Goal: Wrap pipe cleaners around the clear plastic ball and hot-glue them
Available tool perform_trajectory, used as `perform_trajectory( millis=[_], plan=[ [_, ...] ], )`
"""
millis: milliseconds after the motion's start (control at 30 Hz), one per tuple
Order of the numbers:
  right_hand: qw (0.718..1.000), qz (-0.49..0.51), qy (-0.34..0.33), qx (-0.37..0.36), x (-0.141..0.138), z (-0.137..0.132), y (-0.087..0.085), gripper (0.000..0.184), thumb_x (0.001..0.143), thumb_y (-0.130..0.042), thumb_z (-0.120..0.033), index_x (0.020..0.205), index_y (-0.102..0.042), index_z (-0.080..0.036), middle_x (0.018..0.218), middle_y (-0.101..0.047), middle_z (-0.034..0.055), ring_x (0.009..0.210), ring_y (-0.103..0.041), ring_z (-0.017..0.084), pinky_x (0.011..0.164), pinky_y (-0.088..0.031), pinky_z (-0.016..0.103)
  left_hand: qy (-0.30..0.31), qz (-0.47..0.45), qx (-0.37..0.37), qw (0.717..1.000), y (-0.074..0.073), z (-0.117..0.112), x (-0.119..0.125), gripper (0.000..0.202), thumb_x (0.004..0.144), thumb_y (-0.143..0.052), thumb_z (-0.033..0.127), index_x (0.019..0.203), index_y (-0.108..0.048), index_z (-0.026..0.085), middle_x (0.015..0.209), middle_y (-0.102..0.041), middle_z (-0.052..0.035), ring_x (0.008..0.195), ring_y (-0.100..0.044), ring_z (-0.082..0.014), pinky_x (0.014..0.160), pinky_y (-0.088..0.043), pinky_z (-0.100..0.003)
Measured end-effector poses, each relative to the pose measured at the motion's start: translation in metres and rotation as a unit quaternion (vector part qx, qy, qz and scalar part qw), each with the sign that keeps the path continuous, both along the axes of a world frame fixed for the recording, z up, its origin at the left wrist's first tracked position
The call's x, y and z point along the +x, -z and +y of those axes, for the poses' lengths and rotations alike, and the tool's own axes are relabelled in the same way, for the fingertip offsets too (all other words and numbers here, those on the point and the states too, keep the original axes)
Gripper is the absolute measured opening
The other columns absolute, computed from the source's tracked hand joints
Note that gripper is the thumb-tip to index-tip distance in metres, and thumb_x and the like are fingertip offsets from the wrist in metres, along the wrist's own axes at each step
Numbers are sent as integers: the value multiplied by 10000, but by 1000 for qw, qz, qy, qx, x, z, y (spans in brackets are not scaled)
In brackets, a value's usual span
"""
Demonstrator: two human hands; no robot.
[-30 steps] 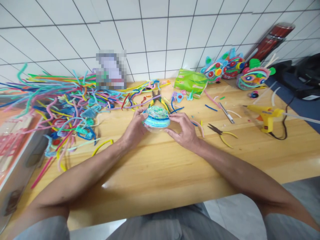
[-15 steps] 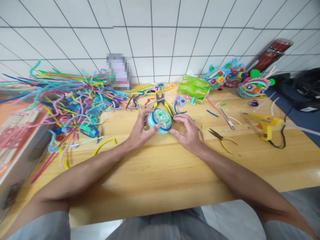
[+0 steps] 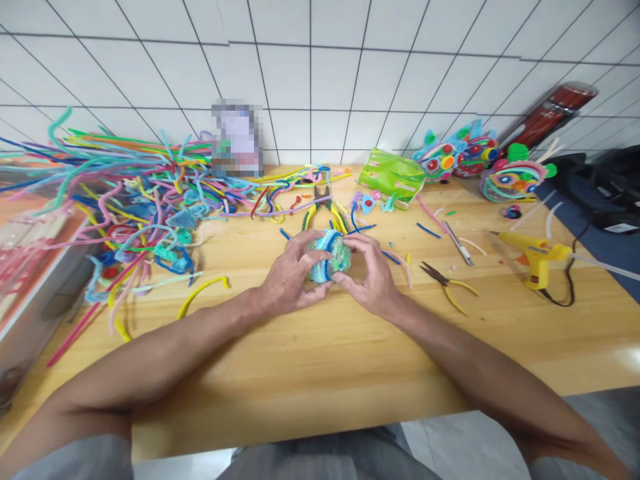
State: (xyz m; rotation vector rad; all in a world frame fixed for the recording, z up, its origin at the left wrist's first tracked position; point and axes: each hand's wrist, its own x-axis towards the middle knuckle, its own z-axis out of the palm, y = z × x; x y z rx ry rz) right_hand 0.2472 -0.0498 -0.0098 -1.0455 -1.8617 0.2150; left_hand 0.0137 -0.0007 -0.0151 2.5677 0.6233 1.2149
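A round ball [image 3: 327,260], banded in blue, white and green with a speckled green side, is held up between my two hands over the middle of the table. My left hand [image 3: 293,270] wraps its left side, thumb across the bands. The fingertips and thumb of my right hand [image 3: 369,273] grip the speckled right side. Just behind the ball lie yellow-and-green handled pliers [image 3: 326,210], jaws pointing to the wall. Short blue pipe cleaner pieces [image 3: 363,229] are scattered around them.
A large heap of coloured pipe cleaners [image 3: 155,193] covers the left. To the right are needle-nose pliers [image 3: 447,283], a utility knife [image 3: 457,243] and a yellow glue gun [image 3: 533,257]. Along the wall stand a green packet [image 3: 393,175], decorated fish-like figures [image 3: 515,177] and a red flask [image 3: 555,113].
The ball has turned so its banded side faces up and its speckled side faces right. Both hands have come closer together and slightly nearer to me, and the left now wraps further round it.
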Motion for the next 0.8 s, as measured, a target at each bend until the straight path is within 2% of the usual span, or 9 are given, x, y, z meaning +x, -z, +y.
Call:
perform_trajectory(
  millis=[267,433,533,633,700,800],
  plan=[
    [1000,-12,7,3,-2,-2,1,609,978,-766,-496,1487,-516,-273,1447,-656,185,1375,-635,382,1141,-550,649,12,12,-3,1000,-2,-2,1,598,900,-802,311,1421,-508,325,1575,-485,-170,1504,-530,-377,1141,-582,-585],
    [999,40,10,-21,0,-1,-3,511,995,-731,-546,1400,-596,-266,1402,-693,166,1327,-661,356,1117,-566,597,12,3,-4,1000,1,-1,2,597,909,-794,318,1433,-509,330,1591,-481,-167,1519,-520,-381,1174,-555,-608],
    [986,135,66,-72,17,10,-12,331,1047,-640,-548,1191,-696,-255,1194,-761,110,1107,-719,285,999,-601,490,7,1,-1,1000,2,1,4,601,903,-805,336,1428,-512,330,1585,-491,-159,1505,-533,-379,1190,-541,-613],
    [965,186,139,-121,46,29,-24,323,1051,-604,-512,883,-680,-247,867,-726,28,848,-679,215,842,-583,387,-4,5,3,1000,3,2,6,606,898,-806,341,1425,-507,322,1571,-500,-157,1478,-558,-371,1172,-558,-596],
    [965,148,140,-163,63,39,-33,338,997,-653,-488,769,-637,-239,744,-670,-4,749,-630,187,755,-543,342,-7,0,9,1000,4,2,7,590,906,-787,343,1423,-505,314,1565,-502,-162,1464,-567,-374,1149,-576,-598],
    [966,18,119,-227,74,45,-41,286,934,-714,-423,735,-663,-224,674,-656,-21,657,-583,163,657,-465,304,-8,-11,30,999,4,1,9,556,918,-757,346,1415,-515,290,1538,-521,-181,1447,-574,-394,1126,-589,-618]
  ],
)
